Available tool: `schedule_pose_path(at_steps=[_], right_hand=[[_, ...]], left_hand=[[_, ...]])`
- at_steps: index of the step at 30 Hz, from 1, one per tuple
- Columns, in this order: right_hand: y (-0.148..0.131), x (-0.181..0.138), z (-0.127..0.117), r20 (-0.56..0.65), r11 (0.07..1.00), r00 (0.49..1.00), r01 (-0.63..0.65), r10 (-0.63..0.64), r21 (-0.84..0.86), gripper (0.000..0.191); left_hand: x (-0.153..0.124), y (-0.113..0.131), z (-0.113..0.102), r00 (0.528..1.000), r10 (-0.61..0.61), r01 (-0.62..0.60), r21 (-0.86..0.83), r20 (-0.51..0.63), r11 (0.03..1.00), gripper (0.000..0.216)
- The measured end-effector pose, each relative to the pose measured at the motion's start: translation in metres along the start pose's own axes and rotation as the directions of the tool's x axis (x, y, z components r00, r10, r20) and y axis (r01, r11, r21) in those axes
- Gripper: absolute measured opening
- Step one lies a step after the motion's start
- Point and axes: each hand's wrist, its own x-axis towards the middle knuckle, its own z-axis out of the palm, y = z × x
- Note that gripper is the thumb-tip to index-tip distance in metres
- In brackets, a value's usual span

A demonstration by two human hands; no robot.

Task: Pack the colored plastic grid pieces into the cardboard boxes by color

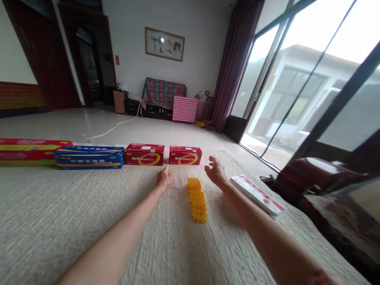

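My left hand (164, 179) is over the pale textured cover, just in front of the gap between two red boxes. Its back faces me, and the fingers look curled but are mostly hidden. My right hand (216, 173) is open and holds nothing; its fingers are apart and bent toward the right red box (184, 156). Neither hand visibly touches that box. Further left stands the other red box (144, 155). Between my forearms lies a strip of yellow interlocking toothed pieces (198, 202), its far piece slightly offset.
A blue box (89, 158) and a longer red and yellow-green box (26, 152) continue the row leftward. Beside my right forearm lies a flat white and red package (257, 194). Dark red furniture (314, 182) stands at the right edge. A white cable (118, 124) crosses the floor beyond.
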Motion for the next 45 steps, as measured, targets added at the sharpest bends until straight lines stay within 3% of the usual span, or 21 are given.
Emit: schedule_pose_path(at_steps=[4,9,12,16,19,23,26,29,32,39,45], right_hand=[[0.009,-0.031,-0.06,0.01,0.987,1.0,0.013,-0.012,-0.158,0.054],[0.04,-0.07,-0.121,0.064,0.92,0.977,-0.169,0.204,-0.352,0.077],[0.053,-0.09,-0.135,0.131,0.877,0.94,-0.237,0.317,-0.418,0.086],[0.052,-0.11,-0.137,0.157,0.868,0.93,-0.237,0.333,-0.435,0.069],[0.04,-0.119,-0.142,0.131,0.88,0.95,-0.204,0.285,-0.43,0.061],[0.006,-0.125,-0.151,0.109,0.914,0.986,-0.07,0.123,-0.4,0.069],[-0.034,-0.135,-0.143,0.168,0.937,0.982,0.135,-0.083,-0.321,0.073],[-0.08,-0.153,-0.119,0.235,0.922,0.925,0.344,-0.3,-0.177,0.074],[-0.122,-0.169,-0.088,0.268,0.891,0.867,0.449,-0.419,-0.06,0.072],[-0.168,-0.179,-0.025,0.358,0.861,0.796,0.506,-0.487,0.046,0.08],[-0.178,-0.181,-0.015,0.386,0.828,0.75,0.556,-0.537,0.072,0.072]], left_hand=[[-0.032,0.0,-0.014,0.999,0.022,-0.02,-0.079,0.024,0.997,0.038],[-0.073,0.003,-0.028,0.995,0.094,-0.086,-0.177,0.038,0.981,0.034],[-0.094,0.006,-0.031,0.994,0.098,-0.086,-0.21,0.049,0.974,0.035],[-0.116,0.015,-0.036,0.993,0.094,-0.075,-0.234,0.071,0.969,0.034],[-0.129,0.024,-0.045,0.989,0.112,-0.085,-0.261,0.092,0.962,0.032],[-0.141,0.036,-0.067,0.983,0.157,-0.118,-0.322,0.098,0.939,0.034],[-0.152,0.039,-0.092,0.974,0.21,-0.164,-0.379,0.082,0.911,0.042],[-0.166,0.032,-0.119,0.959,0.278,-0.222,-0.458,0.058,0.861,0.054],[-0.178,0.016,-0.141,0.95,0.308,-0.245,-0.5,0.047,0.831,0.064],[-0.185,-0.039,-0.17,0.971,0.225,-0.239,-0.453,-0.085,0.859,0.064],[-0.189,-0.066,-0.166,0.981,0.168,-0.195,-0.475,-0.1,0.858,0.062]])
